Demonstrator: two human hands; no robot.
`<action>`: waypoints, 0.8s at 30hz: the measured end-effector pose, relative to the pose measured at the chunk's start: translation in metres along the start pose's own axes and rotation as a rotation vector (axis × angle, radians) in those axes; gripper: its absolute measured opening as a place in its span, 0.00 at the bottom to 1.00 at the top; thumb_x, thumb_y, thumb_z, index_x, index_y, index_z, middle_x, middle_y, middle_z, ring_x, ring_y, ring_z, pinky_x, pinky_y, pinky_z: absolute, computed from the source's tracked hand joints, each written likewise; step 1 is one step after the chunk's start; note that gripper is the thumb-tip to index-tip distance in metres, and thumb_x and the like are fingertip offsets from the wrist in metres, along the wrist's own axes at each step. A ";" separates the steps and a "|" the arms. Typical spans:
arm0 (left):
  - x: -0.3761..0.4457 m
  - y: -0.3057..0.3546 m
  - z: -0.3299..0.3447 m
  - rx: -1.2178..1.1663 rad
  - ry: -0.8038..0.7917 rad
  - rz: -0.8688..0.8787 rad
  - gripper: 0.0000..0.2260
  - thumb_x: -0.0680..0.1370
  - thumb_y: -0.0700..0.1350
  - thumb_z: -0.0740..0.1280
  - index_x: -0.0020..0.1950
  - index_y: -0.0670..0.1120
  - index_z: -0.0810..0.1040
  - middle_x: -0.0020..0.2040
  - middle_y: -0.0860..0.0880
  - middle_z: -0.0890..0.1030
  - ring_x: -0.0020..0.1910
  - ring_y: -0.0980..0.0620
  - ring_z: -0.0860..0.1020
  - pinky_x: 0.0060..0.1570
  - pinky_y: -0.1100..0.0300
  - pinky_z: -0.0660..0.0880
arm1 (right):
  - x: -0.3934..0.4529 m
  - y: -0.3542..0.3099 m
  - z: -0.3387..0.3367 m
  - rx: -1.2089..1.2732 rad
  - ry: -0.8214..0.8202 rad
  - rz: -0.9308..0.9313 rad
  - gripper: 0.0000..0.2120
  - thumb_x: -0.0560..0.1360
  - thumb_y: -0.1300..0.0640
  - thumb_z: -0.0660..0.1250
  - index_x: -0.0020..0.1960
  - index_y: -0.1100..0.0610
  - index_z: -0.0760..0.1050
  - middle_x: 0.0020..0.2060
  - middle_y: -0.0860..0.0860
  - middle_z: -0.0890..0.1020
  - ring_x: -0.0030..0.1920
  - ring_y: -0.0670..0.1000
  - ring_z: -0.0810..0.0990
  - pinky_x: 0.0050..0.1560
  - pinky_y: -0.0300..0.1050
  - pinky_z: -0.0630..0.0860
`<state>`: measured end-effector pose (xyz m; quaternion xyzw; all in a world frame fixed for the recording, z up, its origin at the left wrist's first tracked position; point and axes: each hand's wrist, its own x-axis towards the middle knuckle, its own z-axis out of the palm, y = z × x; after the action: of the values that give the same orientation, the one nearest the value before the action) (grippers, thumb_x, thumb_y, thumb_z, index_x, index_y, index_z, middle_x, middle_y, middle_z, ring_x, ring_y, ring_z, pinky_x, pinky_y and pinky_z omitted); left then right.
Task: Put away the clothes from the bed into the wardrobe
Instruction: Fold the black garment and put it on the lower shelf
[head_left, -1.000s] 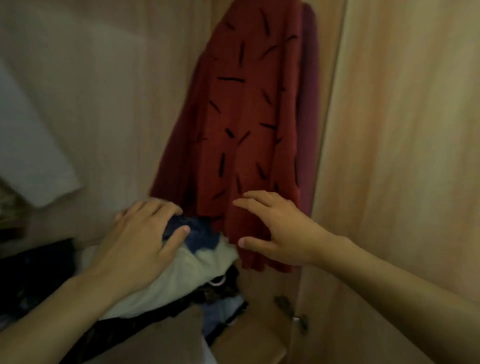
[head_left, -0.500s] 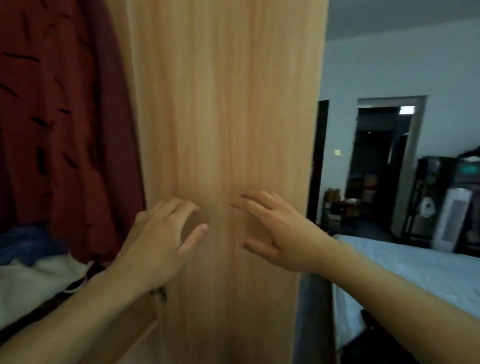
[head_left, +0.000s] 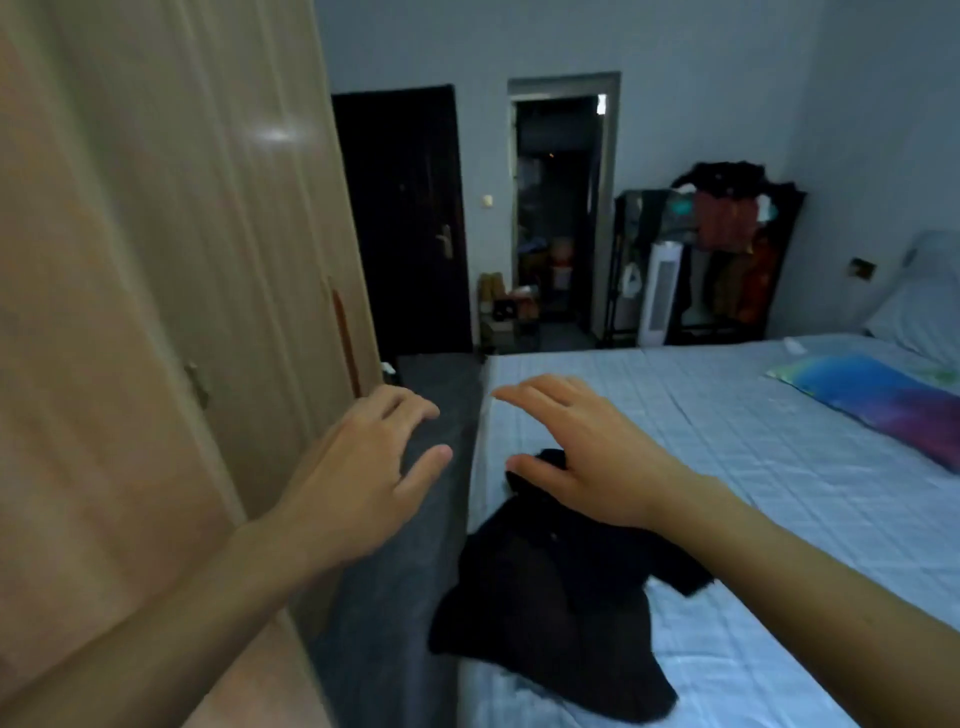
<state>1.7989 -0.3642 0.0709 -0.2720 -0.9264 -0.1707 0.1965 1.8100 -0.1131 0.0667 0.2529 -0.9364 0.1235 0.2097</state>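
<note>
Black garment (head_left: 545, 613) crumpled lengthwise along bed (head_left: 727, 467) edge; left hand (head_left: 358, 478), right hand (head_left: 587, 457) spread, empty.

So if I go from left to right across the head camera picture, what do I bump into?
Wardrobe door → left hand → black clothing on the bed → right hand → colourful pillow.

Bed (head_left: 753, 467) in pale blue sheet, crumpled black garment (head_left: 550, 613), colourful pillow (head_left: 883, 400)
</note>
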 end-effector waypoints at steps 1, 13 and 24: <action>0.008 0.013 0.015 -0.009 -0.026 0.018 0.24 0.77 0.64 0.55 0.64 0.51 0.74 0.60 0.55 0.72 0.58 0.53 0.75 0.59 0.52 0.74 | -0.017 0.018 -0.003 -0.020 -0.023 0.037 0.31 0.79 0.41 0.63 0.78 0.47 0.59 0.70 0.46 0.69 0.69 0.51 0.67 0.67 0.52 0.70; 0.107 0.099 0.165 -0.130 -0.259 0.144 0.24 0.81 0.60 0.61 0.74 0.54 0.64 0.69 0.53 0.69 0.65 0.50 0.72 0.60 0.50 0.73 | -0.162 0.159 -0.015 -0.077 -0.072 0.569 0.28 0.78 0.41 0.64 0.76 0.46 0.63 0.70 0.47 0.69 0.70 0.52 0.67 0.66 0.56 0.70; 0.165 0.071 0.278 -0.274 -0.354 0.106 0.22 0.80 0.58 0.63 0.71 0.53 0.68 0.69 0.54 0.70 0.66 0.51 0.71 0.63 0.51 0.72 | -0.157 0.228 0.014 -0.137 -0.175 0.726 0.30 0.77 0.41 0.63 0.77 0.47 0.61 0.73 0.49 0.67 0.72 0.54 0.66 0.67 0.58 0.70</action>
<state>1.6363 -0.1186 -0.0790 -0.3700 -0.8991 -0.2339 0.0008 1.8087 0.1398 -0.0454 -0.1001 -0.9855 0.1046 0.0880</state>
